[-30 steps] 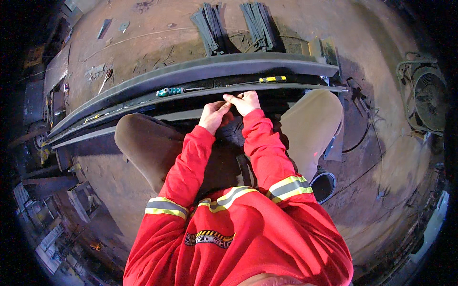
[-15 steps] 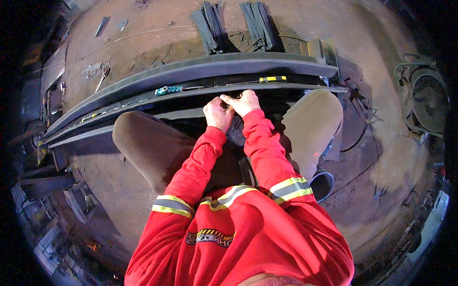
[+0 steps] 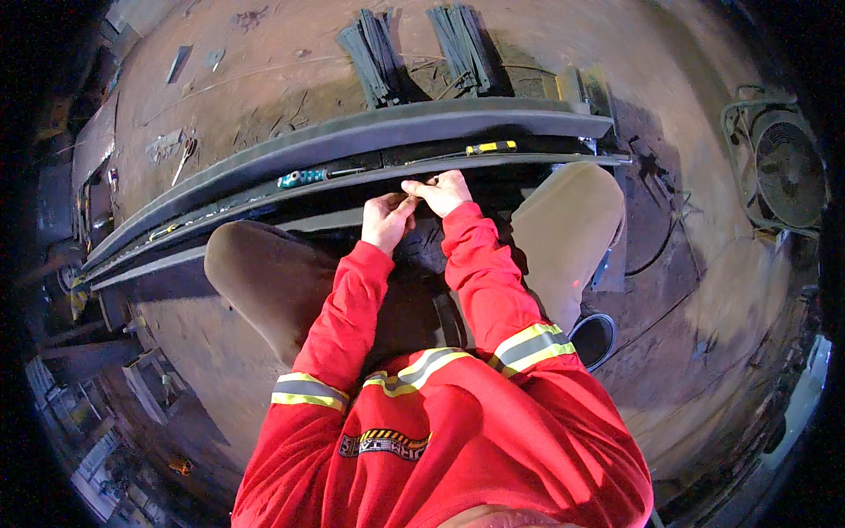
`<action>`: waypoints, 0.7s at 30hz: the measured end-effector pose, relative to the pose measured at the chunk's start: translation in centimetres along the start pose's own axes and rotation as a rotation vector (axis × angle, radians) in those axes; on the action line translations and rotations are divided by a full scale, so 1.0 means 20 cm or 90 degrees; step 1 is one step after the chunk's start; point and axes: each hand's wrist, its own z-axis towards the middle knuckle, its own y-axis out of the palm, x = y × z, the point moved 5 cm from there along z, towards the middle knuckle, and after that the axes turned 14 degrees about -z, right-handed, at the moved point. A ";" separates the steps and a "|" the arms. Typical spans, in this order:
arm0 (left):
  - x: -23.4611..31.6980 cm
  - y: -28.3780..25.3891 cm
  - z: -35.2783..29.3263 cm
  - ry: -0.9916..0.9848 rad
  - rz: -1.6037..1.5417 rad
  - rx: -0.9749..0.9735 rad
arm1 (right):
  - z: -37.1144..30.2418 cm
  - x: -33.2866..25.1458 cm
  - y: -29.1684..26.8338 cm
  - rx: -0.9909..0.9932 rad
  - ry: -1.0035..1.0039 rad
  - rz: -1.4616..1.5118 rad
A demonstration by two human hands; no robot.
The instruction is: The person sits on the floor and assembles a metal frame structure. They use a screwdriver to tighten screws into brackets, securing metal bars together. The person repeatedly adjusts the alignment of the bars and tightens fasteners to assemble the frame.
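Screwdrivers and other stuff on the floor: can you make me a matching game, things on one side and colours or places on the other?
Things:
1. screwdriver toward the beam's right end
2. screwdriver further left
3. fan
4. sleeves

Matches:
a. red with reflective bands
b. green handle
c. far right on the floor
d. yellow handle

Pairs: 1-d, 2-b, 3-c, 4-a

The long dark steel beam [image 3: 352, 141] bars the way on the far side, with two screwdrivers [image 3: 304, 179] lying along its channel. Both knees [image 3: 264, 273] hem the near space left and right. Beyond the beam, bundles of dark strips [image 3: 414, 44] lie on the floor [image 3: 687, 176], which is open on the right.
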 end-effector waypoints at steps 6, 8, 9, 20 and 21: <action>-0.05 -0.02 0.06 0.183 0.198 0.164 | 0.03 0.01 0.03 -0.041 -0.007 -0.080; 0.05 0.00 0.04 0.263 0.398 0.109 | 0.07 0.10 0.10 0.008 0.011 -0.129; 0.12 0.01 0.01 0.303 0.496 0.082 | 0.03 0.04 0.06 0.026 0.013 -0.144; 0.40 0.90 0.55 0.427 0.851 -0.542 | -0.11 -0.01 0.12 0.120 0.015 0.029; 0.41 1.00 0.53 0.416 0.944 -0.556 | -0.20 -0.10 0.00 0.180 -0.001 0.003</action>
